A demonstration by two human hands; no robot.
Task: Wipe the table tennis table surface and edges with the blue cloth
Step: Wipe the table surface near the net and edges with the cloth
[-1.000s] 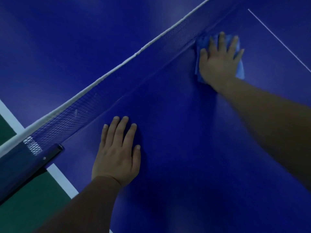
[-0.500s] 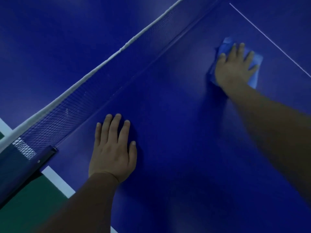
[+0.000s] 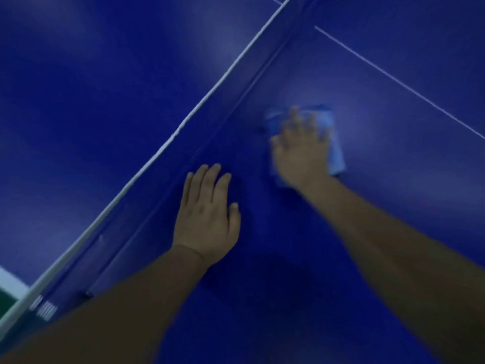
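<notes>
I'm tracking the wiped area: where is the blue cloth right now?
Head view: the light blue cloth lies on the dark blue table under the right hand, on the near side of the white-edged net, right of the flat left hand.

hands (image 3: pixel 207 219) (image 3: pixel 301 153): 2 | blue cloth (image 3: pixel 336 153): 1 | net (image 3: pixel 225 119): 1 | table (image 3: pixel 393 185): 1

The surface (image 3: pixel 288 298) is showing deep blue, a thin white line (image 3: pixel 393 77) crossing it. The net (image 3: pixel 212 114) is showing dark blue mesh under a white top band (image 3: pixel 183 124). The cloth (image 3: pixel 336 153) is showing paler blue.
</notes>
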